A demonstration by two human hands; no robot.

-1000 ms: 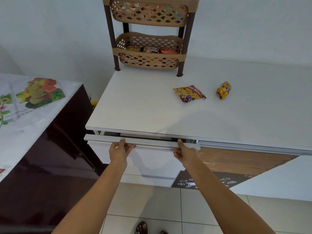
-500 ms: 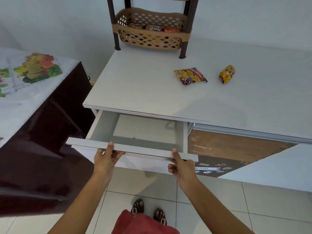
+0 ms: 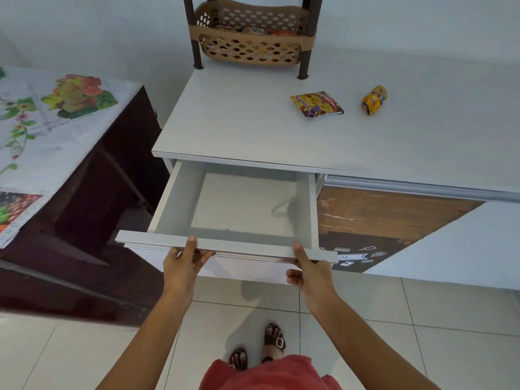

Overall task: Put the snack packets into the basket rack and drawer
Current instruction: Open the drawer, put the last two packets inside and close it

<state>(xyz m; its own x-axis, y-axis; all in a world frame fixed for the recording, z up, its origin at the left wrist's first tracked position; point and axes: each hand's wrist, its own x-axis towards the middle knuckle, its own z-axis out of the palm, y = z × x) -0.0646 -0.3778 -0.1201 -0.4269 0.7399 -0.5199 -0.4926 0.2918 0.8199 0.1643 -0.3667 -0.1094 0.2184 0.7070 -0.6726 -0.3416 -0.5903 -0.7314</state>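
the basket rack (image 3: 250, 43) is cut off above; its packets (image 3: 261, 30) are perhaps snacks, labels too small to read.

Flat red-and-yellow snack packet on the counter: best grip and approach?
Pinch the flat snack packet by its near crimped edge, coming from above on the drawer side. It lies flat on the counter, with clear space around it and the yellow packet well apart.

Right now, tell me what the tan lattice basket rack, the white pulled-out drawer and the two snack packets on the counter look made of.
Tan lattice basket rack: moulded plastic, matte, with uniform cut-outs. White pulled-out drawer: probably laminated board, given its flat panels and satin sheen; its front rail looks like metal. Flat yellow-and-brown snack packet and small yellow packet: glossy printed film, crinkled.
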